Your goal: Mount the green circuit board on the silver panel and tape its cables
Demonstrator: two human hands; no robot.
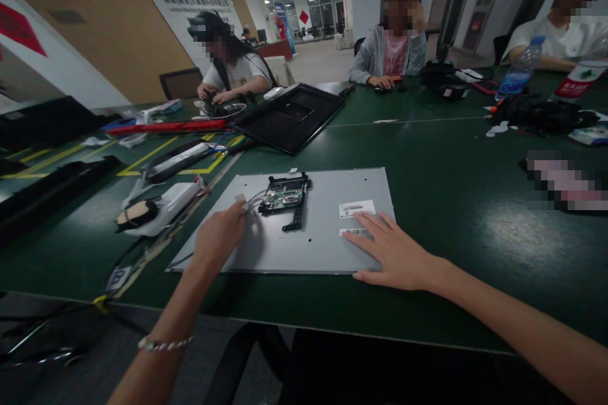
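A grey metal-backed display panel (327,250) lies flat on the green table, near its front edge. Attached to its back, left of centre, is a green circuit board (285,196) in a black plastic bracket (295,218). Thin cables (255,201) run leftward from the board to my left hand (223,228), whose fingers are pinched on them. Spread flat, my right hand (394,250) rests on the panel's right part, fingertips by two white labels (357,207). A bracelet circles my left wrist.
A black monitor frame (294,115) lies beyond the panel. Left of it are a white device with a tan round end (161,209), a long black strip (57,190) and cables. Bottles (520,69) and black gear stand at right. Several people sit across the table.
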